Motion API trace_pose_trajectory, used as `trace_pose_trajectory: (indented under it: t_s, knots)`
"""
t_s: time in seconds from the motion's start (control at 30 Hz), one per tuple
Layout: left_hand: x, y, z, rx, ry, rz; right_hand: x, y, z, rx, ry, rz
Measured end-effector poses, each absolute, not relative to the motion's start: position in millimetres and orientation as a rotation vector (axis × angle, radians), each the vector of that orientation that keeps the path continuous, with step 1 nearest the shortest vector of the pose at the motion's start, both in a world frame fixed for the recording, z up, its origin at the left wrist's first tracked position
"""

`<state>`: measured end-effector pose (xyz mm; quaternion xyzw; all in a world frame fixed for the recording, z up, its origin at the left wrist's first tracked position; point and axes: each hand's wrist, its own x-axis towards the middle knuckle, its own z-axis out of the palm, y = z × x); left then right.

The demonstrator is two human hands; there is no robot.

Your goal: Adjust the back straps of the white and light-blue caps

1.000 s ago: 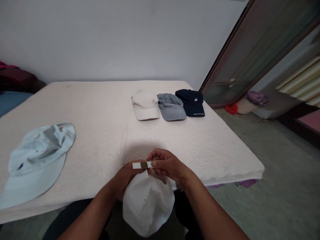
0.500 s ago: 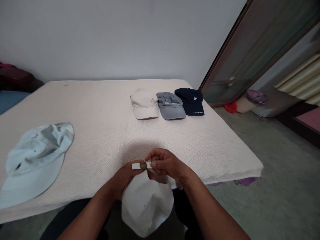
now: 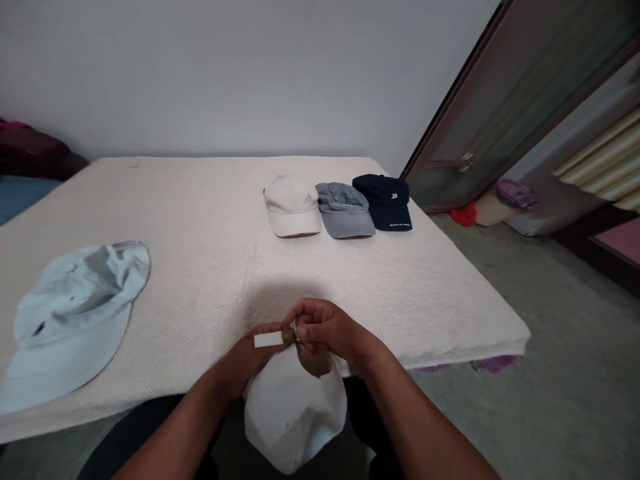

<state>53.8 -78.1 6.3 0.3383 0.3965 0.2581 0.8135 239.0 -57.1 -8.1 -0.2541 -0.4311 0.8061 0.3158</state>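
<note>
The white cap [image 3: 297, 417] sat at the bottom centre of the frame, its crown bulging below both hands. What mattered was its strap [image 3: 269, 340]: it lay nearly level, long axis running across the picture, with the loose end pointing left and dipping slightly. The brownish buckle [image 3: 289, 335] was between the hands, closer to the fingertips of the right hand [image 3: 327, 332], which pinched the strap just to the buckle's right. The left hand [image 3: 245, 363] looked closed around the cap's back edge, though its thumb was hard to make out. A light blue cap [image 3: 75, 313] lay well apart, lower left.
</note>
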Motion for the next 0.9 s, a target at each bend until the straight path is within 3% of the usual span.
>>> trace_pose_trajectory:
  t_s: [0.3, 0.9]
  knots:
    - [47.7, -74.8, 1.3, 0.562, 0.669, 0.651, 249.2, -57.6, -5.6, -0.818, -1.093, 2.080]
    - [51.8, -72.7, -0.5, 0.761, 0.864, 0.572, 253.9, -62.2, -3.7, -0.914, -1.160, 2.016]
